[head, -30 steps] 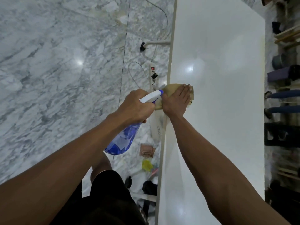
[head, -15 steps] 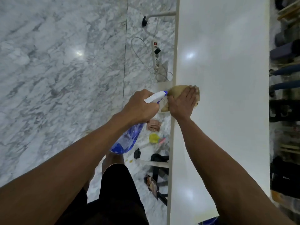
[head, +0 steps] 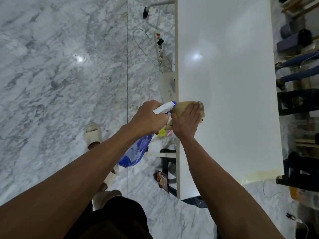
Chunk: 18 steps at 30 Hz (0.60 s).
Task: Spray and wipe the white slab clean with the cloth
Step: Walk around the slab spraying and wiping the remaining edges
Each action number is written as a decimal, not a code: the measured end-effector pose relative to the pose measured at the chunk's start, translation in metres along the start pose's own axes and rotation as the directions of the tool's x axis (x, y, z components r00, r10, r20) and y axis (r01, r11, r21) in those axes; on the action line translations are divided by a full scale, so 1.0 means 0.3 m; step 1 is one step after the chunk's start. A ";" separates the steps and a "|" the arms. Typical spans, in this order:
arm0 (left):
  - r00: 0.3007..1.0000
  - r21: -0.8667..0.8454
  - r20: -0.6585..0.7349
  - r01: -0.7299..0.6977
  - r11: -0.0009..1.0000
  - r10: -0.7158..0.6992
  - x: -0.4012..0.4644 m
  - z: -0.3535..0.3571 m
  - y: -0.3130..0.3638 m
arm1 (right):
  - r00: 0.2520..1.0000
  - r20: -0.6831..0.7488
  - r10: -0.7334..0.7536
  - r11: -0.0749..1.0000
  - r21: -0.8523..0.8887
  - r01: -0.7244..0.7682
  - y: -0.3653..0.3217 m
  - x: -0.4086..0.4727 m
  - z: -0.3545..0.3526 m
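Note:
The white slab (head: 227, 69) runs lengthwise away from me on the right of the view. A tan cloth (head: 181, 106) lies at the slab's left edge, pressed flat under my right hand (head: 187, 120). My left hand (head: 148, 117) is just left of that edge, gripping a spray bottle (head: 133, 153) with blue liquid. Its white nozzle points at the cloth. The bottle hangs over the floor, beside the slab.
Grey marble floor (head: 60, 75) fills the left. A power strip (head: 158, 45) with cables lies by the slab's left edge, near a white appliance (head: 168, 87). A beige slipper (head: 92, 133) sits on the floor. Dark racks and rolled items (head: 296, 78) line the right side.
The slab's near end has come into view and the floor items have slid away from me. My hand and the cloth stay on the left edge, the bottle beside them.

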State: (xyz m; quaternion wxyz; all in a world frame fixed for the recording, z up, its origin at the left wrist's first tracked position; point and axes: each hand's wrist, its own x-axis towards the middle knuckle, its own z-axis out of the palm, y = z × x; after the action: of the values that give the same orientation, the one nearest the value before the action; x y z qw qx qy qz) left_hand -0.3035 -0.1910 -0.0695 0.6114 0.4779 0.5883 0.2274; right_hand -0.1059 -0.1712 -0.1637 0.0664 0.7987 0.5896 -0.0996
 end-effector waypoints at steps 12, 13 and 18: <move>0.998 -0.013 0.044 0.039 0.999 -0.039 -0.366 0.297 -0.179 | 1.000 0.011 -0.021 1.000 0.017 0.021 0.243 -0.447 0.076; 0.998 -0.014 0.051 0.047 0.999 -0.046 -0.386 0.316 -0.193 | 1.000 0.020 -0.020 1.000 0.015 0.020 0.264 -0.482 0.085; 0.997 -0.011 0.059 0.057 0.998 -0.056 -0.483 0.373 -0.227 | 0.998 0.027 -0.048 0.999 -0.002 0.048 0.349 -0.633 0.113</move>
State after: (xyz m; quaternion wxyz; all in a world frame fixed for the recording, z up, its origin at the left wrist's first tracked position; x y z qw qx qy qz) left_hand -0.2478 -0.3782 -0.0714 0.6375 0.4637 0.5820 0.1995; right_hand -0.0625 -0.3861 -0.1528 0.0727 0.7828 0.6080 -0.1112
